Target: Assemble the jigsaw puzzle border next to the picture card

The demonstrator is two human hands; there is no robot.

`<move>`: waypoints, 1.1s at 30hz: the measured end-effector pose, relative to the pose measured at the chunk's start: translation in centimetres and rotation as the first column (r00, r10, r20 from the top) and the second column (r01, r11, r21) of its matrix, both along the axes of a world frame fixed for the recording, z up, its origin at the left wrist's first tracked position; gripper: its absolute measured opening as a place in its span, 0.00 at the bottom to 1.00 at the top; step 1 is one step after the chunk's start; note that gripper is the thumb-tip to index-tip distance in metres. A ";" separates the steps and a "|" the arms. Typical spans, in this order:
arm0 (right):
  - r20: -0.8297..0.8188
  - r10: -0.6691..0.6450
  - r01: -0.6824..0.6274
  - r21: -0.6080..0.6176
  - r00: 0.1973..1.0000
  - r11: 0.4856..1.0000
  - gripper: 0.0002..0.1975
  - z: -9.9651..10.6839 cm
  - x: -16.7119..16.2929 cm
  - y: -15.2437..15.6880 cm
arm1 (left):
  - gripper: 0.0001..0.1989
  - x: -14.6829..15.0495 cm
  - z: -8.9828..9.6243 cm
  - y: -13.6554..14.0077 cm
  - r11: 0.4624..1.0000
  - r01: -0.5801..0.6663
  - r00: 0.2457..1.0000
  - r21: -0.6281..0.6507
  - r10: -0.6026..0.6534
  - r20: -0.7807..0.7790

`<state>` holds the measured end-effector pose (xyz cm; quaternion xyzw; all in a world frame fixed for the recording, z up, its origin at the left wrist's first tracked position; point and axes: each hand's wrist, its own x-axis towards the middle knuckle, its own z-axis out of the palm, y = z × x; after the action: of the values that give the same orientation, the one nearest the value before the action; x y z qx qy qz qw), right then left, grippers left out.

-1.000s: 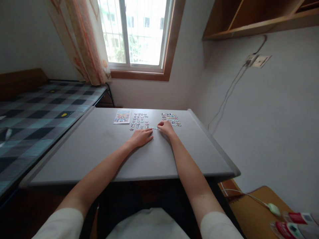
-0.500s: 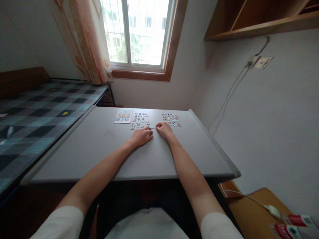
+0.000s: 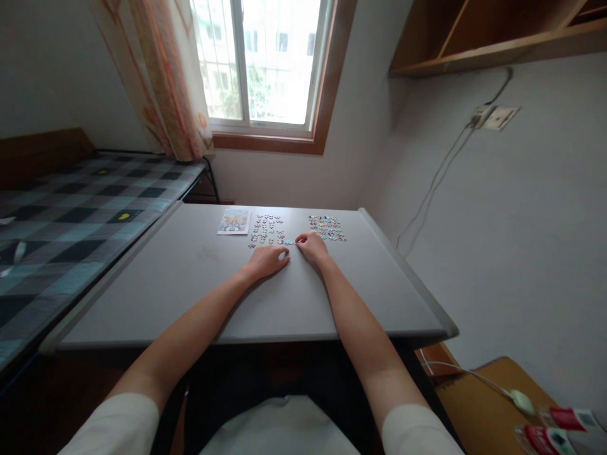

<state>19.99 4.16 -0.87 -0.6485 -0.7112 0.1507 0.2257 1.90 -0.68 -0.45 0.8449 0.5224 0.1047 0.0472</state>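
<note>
My right hand (image 3: 312,246) rests on the table with thumb and fingertips pinched at the right end of a short bluish strip of joined puzzle pieces (image 3: 289,242). What exactly lies under those fingertips is too small to make out fully. Just nearer to me than the strip's left end is my left hand (image 3: 267,260), loosely curled, with a small gap between thumb and forefinger and nothing visible in it. Beyond it, loose jigsaw pieces (image 3: 268,226) lie in rough rows. Another group of pieces (image 3: 326,224) lies past my right hand, partly hidden by it.
A printed picture card (image 3: 234,222) lies left of the pieces on the white table (image 3: 156,284). A bed with a checked cover (image 3: 118,196) stands at the left. Bottles (image 3: 554,436) and a white cable plug (image 3: 520,402) sit on a wooden surface at lower right.
My left hand has drawn back slightly toward me from the strip, uncovering more of it, and its fingers have curled in. My right hand has barely moved.
</note>
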 end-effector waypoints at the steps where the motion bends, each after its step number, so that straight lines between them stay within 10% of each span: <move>1: -0.007 -0.001 0.001 0.004 1.000 1.000 0.09 -0.1 0.0 0.1 | 0.20 0.0 0.0 0.0 1.000 -0.004 1.000 -0.006 0.004 0.003; 21: -0.147 -0.145 0.162 0.111 0.978 0.981 0.11 0.4 1.0 0.5 | 0.20 -0.2 -0.1 0.0 1.000 0.005 1.000 -0.005 -0.005 0.012; 33: -0.059 0.002 0.001 0.038 0.998 0.999 0.10 -0.3 0.2 0.3 | 0.20 0.0 0.3 -0.2 0.999 -0.015 1.000 -0.032 0.016 0.021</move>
<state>20.15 4.42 -1.16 -0.6391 -0.7071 0.1565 0.2589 1.89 -0.90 -0.16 0.8388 0.5301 0.1056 0.0653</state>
